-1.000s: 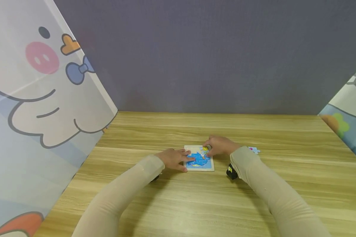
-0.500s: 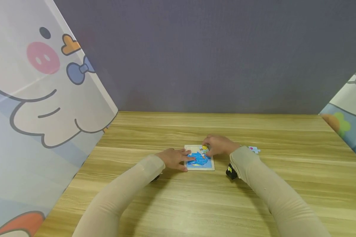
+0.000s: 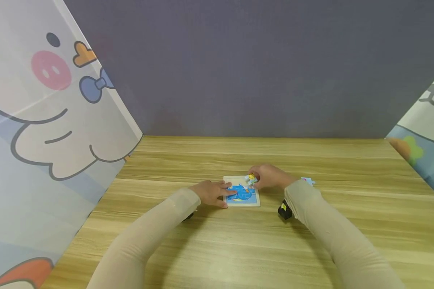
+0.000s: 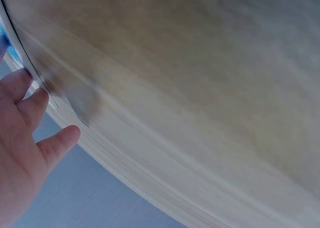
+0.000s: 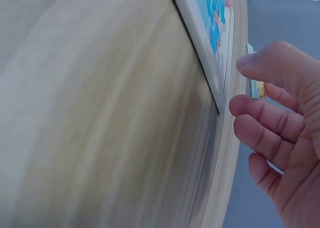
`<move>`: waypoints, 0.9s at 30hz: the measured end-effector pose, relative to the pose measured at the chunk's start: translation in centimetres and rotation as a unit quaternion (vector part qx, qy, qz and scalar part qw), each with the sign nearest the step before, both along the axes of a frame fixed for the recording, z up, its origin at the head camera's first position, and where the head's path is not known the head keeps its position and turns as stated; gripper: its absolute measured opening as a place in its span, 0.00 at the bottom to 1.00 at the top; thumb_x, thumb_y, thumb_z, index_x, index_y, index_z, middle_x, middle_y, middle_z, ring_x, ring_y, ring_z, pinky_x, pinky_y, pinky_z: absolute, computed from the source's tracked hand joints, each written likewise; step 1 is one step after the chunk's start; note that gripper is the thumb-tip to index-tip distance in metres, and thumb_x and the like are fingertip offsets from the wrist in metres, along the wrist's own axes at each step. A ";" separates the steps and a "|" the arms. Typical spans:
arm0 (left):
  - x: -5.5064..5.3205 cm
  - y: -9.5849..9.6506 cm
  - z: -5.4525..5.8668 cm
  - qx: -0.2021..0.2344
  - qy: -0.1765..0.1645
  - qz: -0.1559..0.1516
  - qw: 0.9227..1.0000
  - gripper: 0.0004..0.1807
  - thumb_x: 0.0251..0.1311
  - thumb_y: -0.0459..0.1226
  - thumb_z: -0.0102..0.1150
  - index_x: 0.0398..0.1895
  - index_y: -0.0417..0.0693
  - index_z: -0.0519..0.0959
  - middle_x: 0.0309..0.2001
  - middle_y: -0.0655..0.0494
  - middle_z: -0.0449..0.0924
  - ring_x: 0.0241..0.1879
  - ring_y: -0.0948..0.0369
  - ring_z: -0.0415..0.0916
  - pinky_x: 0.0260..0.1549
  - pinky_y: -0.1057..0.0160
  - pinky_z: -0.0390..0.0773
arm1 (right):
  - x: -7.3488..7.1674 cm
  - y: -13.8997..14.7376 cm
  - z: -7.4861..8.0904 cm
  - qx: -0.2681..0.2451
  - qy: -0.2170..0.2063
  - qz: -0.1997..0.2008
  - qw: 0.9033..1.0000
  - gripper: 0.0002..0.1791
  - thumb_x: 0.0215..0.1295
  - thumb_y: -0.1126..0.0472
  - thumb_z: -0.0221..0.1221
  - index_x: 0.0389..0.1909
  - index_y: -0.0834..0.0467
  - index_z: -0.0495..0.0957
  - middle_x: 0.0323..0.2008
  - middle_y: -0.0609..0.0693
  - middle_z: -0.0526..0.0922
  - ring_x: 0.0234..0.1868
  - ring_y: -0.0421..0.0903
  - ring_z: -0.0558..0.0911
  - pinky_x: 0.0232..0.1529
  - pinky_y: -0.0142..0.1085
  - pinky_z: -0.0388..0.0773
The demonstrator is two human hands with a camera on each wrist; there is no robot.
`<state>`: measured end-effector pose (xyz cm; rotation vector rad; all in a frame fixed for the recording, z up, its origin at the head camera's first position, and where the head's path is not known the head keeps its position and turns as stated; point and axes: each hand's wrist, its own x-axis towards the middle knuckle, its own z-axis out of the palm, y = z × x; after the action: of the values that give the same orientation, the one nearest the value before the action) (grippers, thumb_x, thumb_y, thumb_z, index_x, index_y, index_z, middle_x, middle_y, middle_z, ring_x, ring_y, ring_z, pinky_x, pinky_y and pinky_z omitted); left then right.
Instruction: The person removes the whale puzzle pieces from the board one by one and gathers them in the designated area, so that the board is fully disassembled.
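In the head view, a small square jigsaw board (image 3: 243,205) with a pale rim and a blue sea-animal picture lies on the wooden table. My left hand (image 3: 209,193) rests on its left side with fingers spread, the fingertips over the blue picture. My right hand (image 3: 271,176) pinches a puzzle piece (image 3: 251,178) with a yellow sun on it, over the board's upper right corner. In the right wrist view the puzzle piece (image 5: 257,89) stands off the board, held between thumb and fingers. Bare pale backing shows in the board's upper part.
Another loose light-blue puzzle piece (image 3: 308,180) lies on the table right of the board, partly behind my right sleeve (image 3: 305,196). A grey panel (image 3: 260,80) rises at the table's back edge. A cartoon-printed wall (image 3: 58,120) stands on the left.
The sun piece, held in my right hand, has lifted and shifted slightly up and to the right from the board. My left hand stays in place on the board.
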<state>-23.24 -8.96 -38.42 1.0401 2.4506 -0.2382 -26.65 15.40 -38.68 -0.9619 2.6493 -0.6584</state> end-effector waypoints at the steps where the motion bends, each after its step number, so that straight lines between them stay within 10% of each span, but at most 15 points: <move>1: 0.0 0.0 0.0 0.000 -0.001 0.000 1.000 0.35 0.66 0.58 0.47 0.75 0.65 0.55 0.75 0.57 0.46 0.73 0.57 0.46 0.64 0.56 0.62 | 0.0 0.1 -0.1 -0.007 -0.005 -0.002 1.000 0.26 0.53 0.67 0.64 0.54 0.71 0.74 0.21 0.44 0.72 0.22 0.38 0.66 0.28 0.31 0.66; 27: 0.1 -0.1 -0.1 0.002 0.006 -0.002 1.000 0.35 0.66 0.58 0.47 0.75 0.66 0.54 0.75 0.59 0.46 0.73 0.59 0.45 0.41 0.64 0.76 | 1.1 6.3 -0.4 -0.056 -0.001 -0.053 0.997 0.24 0.52 0.70 0.61 0.52 0.74 0.74 0.16 0.43 0.69 0.17 0.38 0.61 0.23 0.33 0.62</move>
<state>-23.10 -9.05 -38.55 1.0483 2.4605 -0.2412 -25.58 21.70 -39.11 -0.8528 2.7003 -0.8399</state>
